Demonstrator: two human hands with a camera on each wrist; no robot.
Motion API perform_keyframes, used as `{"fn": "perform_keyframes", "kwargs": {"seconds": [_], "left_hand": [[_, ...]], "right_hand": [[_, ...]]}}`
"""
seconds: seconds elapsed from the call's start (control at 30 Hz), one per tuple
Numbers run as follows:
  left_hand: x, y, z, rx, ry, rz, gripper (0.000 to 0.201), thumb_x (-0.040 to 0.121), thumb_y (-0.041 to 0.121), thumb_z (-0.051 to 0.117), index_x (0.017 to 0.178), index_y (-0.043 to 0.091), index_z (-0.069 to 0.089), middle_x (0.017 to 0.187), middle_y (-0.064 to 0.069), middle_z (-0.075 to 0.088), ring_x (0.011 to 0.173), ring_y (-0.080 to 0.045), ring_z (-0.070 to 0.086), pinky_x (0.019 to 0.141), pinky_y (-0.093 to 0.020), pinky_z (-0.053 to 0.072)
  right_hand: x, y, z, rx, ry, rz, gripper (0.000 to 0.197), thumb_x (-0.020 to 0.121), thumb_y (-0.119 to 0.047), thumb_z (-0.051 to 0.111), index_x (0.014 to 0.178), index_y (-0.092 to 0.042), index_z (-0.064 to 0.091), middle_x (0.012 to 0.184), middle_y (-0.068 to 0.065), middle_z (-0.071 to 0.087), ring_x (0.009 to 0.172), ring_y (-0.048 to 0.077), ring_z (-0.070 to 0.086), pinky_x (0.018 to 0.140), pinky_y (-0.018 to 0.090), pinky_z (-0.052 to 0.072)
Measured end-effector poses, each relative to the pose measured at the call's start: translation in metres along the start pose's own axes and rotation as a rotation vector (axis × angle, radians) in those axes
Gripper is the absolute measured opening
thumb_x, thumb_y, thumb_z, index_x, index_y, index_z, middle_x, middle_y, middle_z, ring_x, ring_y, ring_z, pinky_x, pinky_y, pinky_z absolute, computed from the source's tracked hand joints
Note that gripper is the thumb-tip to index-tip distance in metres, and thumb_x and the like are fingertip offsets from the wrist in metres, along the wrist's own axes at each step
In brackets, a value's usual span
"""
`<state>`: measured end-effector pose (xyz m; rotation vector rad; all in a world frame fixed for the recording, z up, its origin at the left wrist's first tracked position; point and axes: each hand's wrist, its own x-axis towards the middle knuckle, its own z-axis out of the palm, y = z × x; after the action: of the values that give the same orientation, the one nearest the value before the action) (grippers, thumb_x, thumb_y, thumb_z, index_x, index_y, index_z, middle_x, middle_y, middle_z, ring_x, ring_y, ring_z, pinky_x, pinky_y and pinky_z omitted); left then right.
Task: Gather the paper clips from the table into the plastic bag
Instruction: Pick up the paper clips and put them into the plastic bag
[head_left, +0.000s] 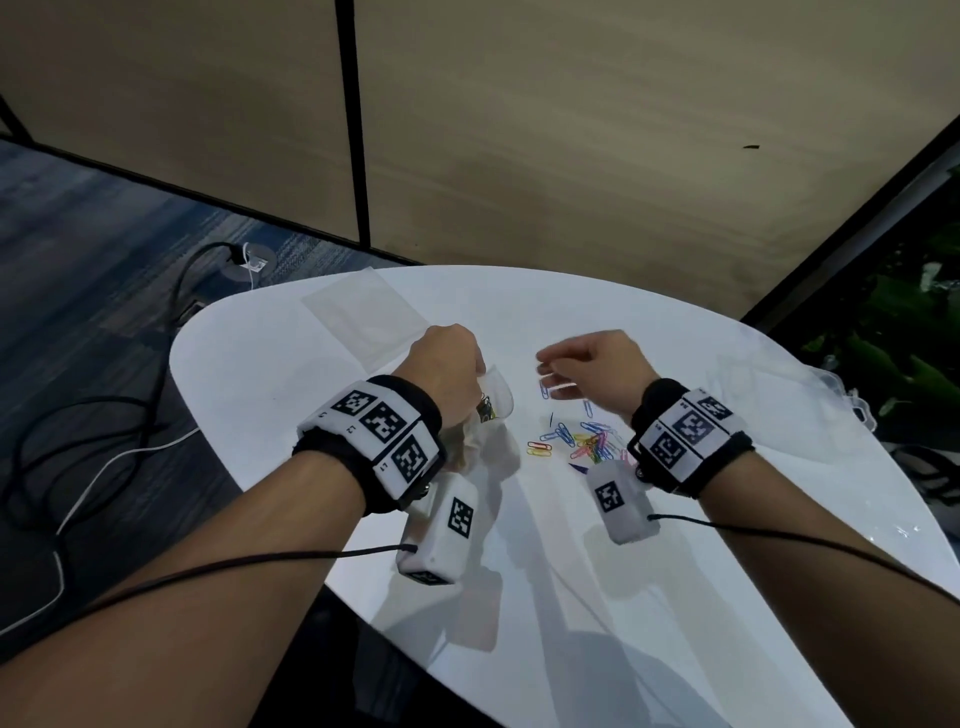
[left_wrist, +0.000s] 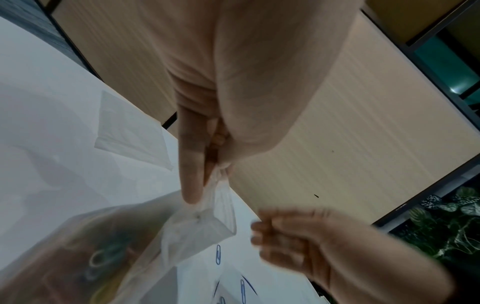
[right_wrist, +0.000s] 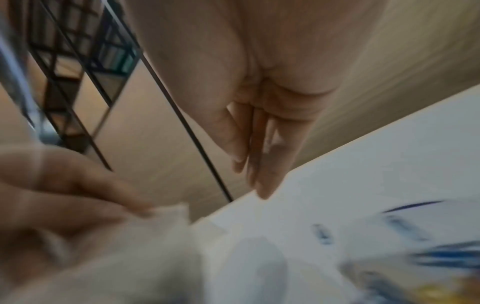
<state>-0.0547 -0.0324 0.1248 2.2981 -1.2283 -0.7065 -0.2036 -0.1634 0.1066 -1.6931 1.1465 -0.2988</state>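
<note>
My left hand (head_left: 447, 364) pinches the mouth of a clear plastic bag (head_left: 493, 410), which hangs below it above the white table (head_left: 291, 415). Several coloured paper clips (left_wrist: 103, 259) lie inside the bag (left_wrist: 200, 226). A loose heap of coloured paper clips (head_left: 587, 441) lies on the table between my wrists. My right hand (head_left: 576, 364) hovers, blurred, above the far side of that heap, to the right of the bag. Its fingers (right_wrist: 259, 164) are straight, with nothing seen in them. A blue clip (left_wrist: 218, 254) lies under the bag's mouth.
A second flat clear bag (head_left: 363, 312) lies at the table's far left edge. Crumpled clear plastic (head_left: 810, 395) sits at the right edge. Cables (head_left: 78, 441) run over the floor on the left, and a plant (head_left: 893, 322) stands on the right.
</note>
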Motion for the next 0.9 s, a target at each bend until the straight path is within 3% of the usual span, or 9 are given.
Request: {"fn": "perform_keyframes", "kwargs": {"seconds": [0.1,0.2,0.27,0.33,0.47,0.6,0.67,0.77,0.9], "left_hand": [[0.001,-0.003,-0.002,0.006,0.0,0.003,0.029,0.092,0.002,0.055,0.114,0.01,0.073,0.124,-0.01,0.067,0.114,-0.027,0.063,0.099,-0.033,0.052],[0.002,-0.007,-0.004,0.004,-0.013,-0.012,0.028,0.092,0.003,0.057,0.115,0.01,0.072,0.124,-0.011,0.066,0.109,-0.029,0.067,0.097,-0.035,0.054],[0.002,-0.008,-0.006,-0.015,-0.032,-0.025,0.028,0.092,0.003,0.058,0.116,0.01,0.072,0.124,-0.014,0.064,0.102,-0.033,0.069,0.094,-0.038,0.057],[0.002,-0.009,-0.007,-0.029,-0.044,-0.031,0.029,0.091,0.002,0.058,0.116,0.009,0.071,0.124,-0.015,0.064,0.1,-0.034,0.07,0.092,-0.04,0.058],[0.003,-0.008,-0.005,-0.01,-0.037,-0.003,0.03,0.089,-0.001,0.059,0.115,0.008,0.072,0.122,-0.012,0.065,0.106,-0.03,0.067,0.091,-0.039,0.058],[0.001,-0.005,-0.005,0.008,-0.029,0.0,0.029,0.09,0.0,0.058,0.114,0.009,0.072,0.123,-0.013,0.065,0.109,-0.029,0.066,0.094,-0.037,0.056],[-0.002,-0.004,-0.006,0.024,-0.024,0.002,0.03,0.088,0.0,0.061,0.113,0.011,0.072,0.123,-0.011,0.065,0.113,-0.027,0.064,0.095,-0.035,0.055],[-0.006,-0.001,-0.009,0.046,-0.047,-0.009,0.036,0.082,0.0,0.069,0.116,0.011,0.071,0.123,-0.011,0.065,0.111,-0.028,0.064,0.095,-0.037,0.056],[-0.01,0.002,-0.011,0.064,-0.056,0.001,0.034,0.088,-0.001,0.062,0.118,0.01,0.071,0.123,-0.013,0.067,0.109,-0.03,0.067,0.095,-0.039,0.056]], "right_hand": [[0.021,0.048,-0.014,-0.588,0.044,0.109,0.032,0.098,-0.019,0.048,0.124,-0.009,0.063,0.122,0.004,0.065,0.121,0.027,0.058,0.1,0.032,0.046],[0.036,0.094,-0.004,-0.697,-0.043,0.21,0.032,0.098,-0.03,0.037,0.116,-0.006,0.046,0.115,0.012,0.059,0.12,0.035,0.053,0.09,0.035,0.043],[0.045,0.106,0.012,-0.668,-0.056,0.133,0.046,0.099,-0.035,0.035,0.135,-0.006,0.036,0.142,0.018,0.045,0.132,0.035,0.043,0.103,0.042,0.041],[0.046,0.105,0.033,-0.717,-0.119,0.04,0.061,0.102,-0.039,0.031,0.153,-0.008,0.016,0.161,0.013,0.015,0.149,0.032,0.016,0.119,0.042,0.02],[0.027,0.104,0.069,-1.02,-0.214,-0.199,0.065,0.101,-0.044,0.023,0.154,-0.008,0.011,0.162,0.018,0.001,0.149,0.038,0.008,0.121,0.045,0.017],[-0.015,0.123,0.053,-1.392,-0.325,-0.426,0.078,0.093,-0.056,0.009,0.155,-0.01,0.001,0.164,0.013,-0.004,0.152,0.03,0.004,0.121,0.047,0.008],[-0.024,0.132,0.029,-1.479,-0.301,-0.534,0.078,0.092,-0.055,0.009,0.155,-0.01,0.014,0.164,0.011,0.01,0.15,0.033,0.016,0.118,0.055,0.013],[-0.025,0.14,-0.006,-1.551,-0.264,-0.438,0.066,0.093,-0.047,0.022,0.148,-0.013,0.039,0.156,0.006,0.037,0.137,0.042,0.04,0.104,0.062,0.038],[-0.023,0.149,-0.021,-1.376,-0.263,-0.386,0.05,0.098,-0.02,0.043,0.146,-0.008,0.039,0.154,0.01,0.036,0.121,0.042,0.05,0.087,0.05,0.054]]}}
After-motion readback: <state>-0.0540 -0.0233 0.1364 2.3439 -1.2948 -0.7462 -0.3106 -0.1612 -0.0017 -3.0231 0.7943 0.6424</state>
